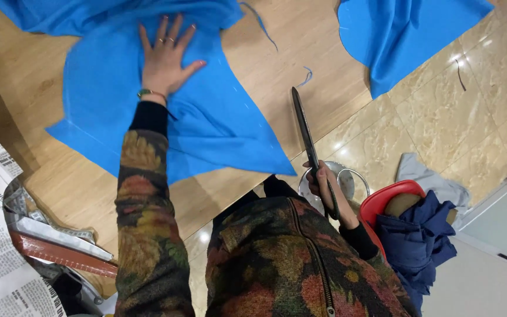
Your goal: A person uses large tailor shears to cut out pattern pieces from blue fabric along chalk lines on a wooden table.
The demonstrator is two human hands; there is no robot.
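Hands apart: left hand (165, 58) pressed flat, fingers spread, on blue fabric (206, 117) covering the wooden bench (77, 188); right hand (327, 188) grips long dark scissors (305, 132) (blades closed), held just beside the bench edge.

Left hand (165, 61): rings on two fingers; thin bracelet with green and gold tones at wrist. Black inner cuff shows beyond jacket sleeve on left forearm. Right hand (327, 185): black cuff likewise at wrist. Jacket: dark knit or woven fabric, floral pattern in orange, red, yellow, green; long sleeves; metal zipper runs down centre front.
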